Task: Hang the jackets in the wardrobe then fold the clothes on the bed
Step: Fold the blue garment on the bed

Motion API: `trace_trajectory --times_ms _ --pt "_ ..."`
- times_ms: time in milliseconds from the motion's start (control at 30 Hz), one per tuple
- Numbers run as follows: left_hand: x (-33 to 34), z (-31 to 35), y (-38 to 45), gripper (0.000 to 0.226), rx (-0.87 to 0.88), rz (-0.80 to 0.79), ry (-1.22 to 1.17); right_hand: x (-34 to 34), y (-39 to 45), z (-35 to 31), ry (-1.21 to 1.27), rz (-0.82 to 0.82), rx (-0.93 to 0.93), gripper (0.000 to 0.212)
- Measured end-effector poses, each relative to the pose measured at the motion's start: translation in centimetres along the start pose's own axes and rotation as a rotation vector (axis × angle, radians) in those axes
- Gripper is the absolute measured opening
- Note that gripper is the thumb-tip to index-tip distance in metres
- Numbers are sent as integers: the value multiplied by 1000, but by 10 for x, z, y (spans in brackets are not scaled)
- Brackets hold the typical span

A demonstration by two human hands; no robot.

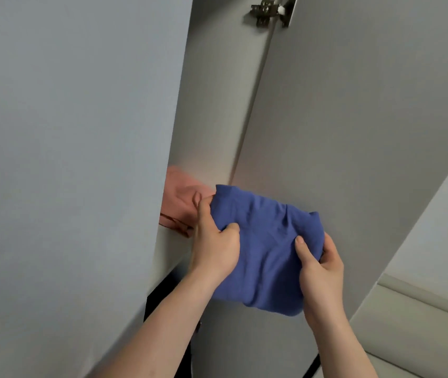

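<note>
The fingers [203, 214] of the left hand [213, 246] are curled round the left edge of a folded blue cloth [266, 246], with the thumb pressed on top and the other fingers partly hidden under the fabric. The right edge of the cloth is pinched by the right hand [319, 271]: its thumb is laid on the upper face, and its fingers are wrapped below. The cloth is held in the air between both hands, in front of the open wardrobe, near the shelf [173, 249]. A pink garment [180, 203] is seen lying on this shelf, just beside the left hand. The gap is framed by the left door [67, 159] and the right door [353, 132], and a metal hinge [267, 12] is fixed at the top.
</note>
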State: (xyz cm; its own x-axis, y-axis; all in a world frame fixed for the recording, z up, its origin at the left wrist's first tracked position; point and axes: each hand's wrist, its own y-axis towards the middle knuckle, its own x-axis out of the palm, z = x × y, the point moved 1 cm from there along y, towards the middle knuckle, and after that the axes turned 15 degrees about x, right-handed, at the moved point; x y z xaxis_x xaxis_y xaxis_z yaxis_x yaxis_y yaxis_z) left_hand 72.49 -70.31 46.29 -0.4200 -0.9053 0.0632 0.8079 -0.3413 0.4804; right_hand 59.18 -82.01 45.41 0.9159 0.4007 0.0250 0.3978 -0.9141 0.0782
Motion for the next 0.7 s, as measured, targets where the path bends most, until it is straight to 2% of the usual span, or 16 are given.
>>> trace_trajectory --times_ms 267,400,567,700 --pt "-4 5 56 41 122 233 185 70 75 -14 98 -240 -76 24" --pt "-8 11 72 48 136 382 345 102 105 -22 172 -340 -64 23" --pt "-15 18 75 55 150 464 380 137 119 -36 205 -514 -4 24" --pt "-23 31 73 60 220 467 548 155 124 -50 147 -672 7 20"
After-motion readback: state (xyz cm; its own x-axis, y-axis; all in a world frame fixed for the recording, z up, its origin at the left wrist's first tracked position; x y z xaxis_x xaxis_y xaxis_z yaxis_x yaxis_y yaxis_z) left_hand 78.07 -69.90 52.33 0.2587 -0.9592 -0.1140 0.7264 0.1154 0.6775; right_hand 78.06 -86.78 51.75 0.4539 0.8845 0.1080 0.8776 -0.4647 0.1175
